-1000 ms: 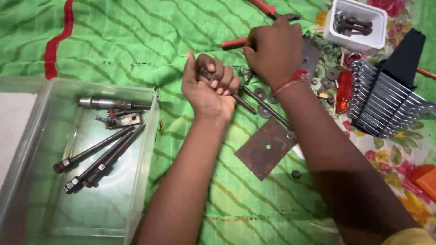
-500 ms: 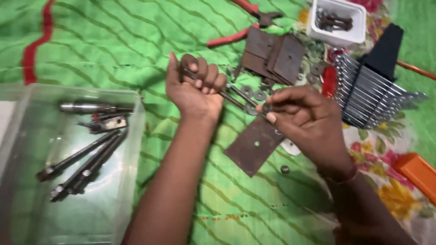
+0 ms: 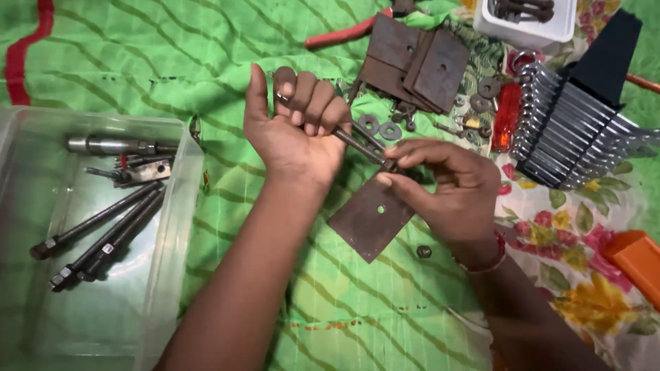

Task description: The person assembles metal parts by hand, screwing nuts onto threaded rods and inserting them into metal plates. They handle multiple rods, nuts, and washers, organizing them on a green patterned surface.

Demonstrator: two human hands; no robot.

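Note:
My left hand (image 3: pixel 295 127) is closed around a long dark metal bolt (image 3: pixel 359 145) that sticks out to the right. My right hand (image 3: pixel 447 189) pinches a small part at the bolt's free end with thumb and fingers. Just below the bolt's tip a square rusty metal plate (image 3: pixel 368 218) with a centre hole lies on the green patterned cloth (image 3: pixel 172 48). A small nut (image 3: pixel 424 251) rests on the cloth right of that plate.
A clear plastic bin (image 3: pixel 172 227) at left holds several long bolts (image 3: pixel 103 233). Stacked rusty plates (image 3: pixel 412 62), loose washers (image 3: pixel 379 128), red-handled pliers (image 3: pixel 340 34), a white tub of hardware (image 3: pixel 526 27) and a rack of wrenches (image 3: pixel 570 141) lie beyond the hands. An orange object (image 3: pixel 639 261) sits far right.
My right hand came down from the far pile of plates to the bolt's free end. The left hand kept its grip on the bolt.

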